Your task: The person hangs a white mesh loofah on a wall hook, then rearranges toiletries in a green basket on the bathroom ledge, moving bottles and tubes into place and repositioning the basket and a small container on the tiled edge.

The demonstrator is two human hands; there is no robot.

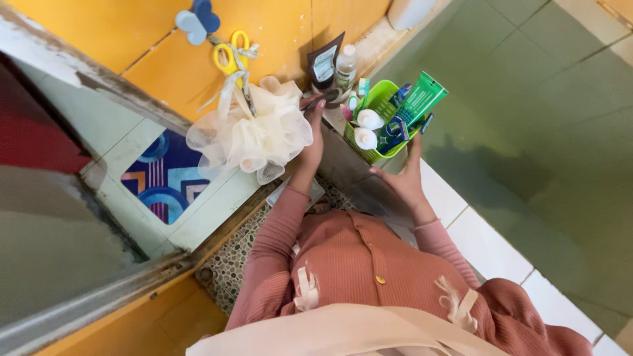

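From above, looking down over the person's pink ribbed top, both arms reach toward a ledge at the edge of a water-filled tiled tub [527, 132].

The left hand [311, 142] is raised beside a cream mesh bath sponge [254, 128] that hangs by a cord from a yellow hook [231, 53] on the orange wall. Its fingers are closed together around a small dark, slim thing [323, 97] at the fingertips; what it is I cannot tell, since it is small and partly hidden. The back of the hand touches or nearly touches the sponge.

The right hand [402, 175] rests against the near side of a green basket [382, 99], fingers spread apart and laid on its wall and base, the thumb pointing inward. The basket stands on the ledge, tilted toward the tub, and is packed with a green tube [422, 99], a blue tube [394, 132], two white caps [367, 128] and toothbrushes.

Just behind the basket, against the wall, stand a dark tube [324, 62] and a small clear bottle [346, 66]. A blue butterfly-shaped hook [196, 20] sits on the wall above the yellow one. To the left, through a door frame, lies a blue patterned mat [168, 175] on pale tiles. The floor below the person is pebble-patterned.
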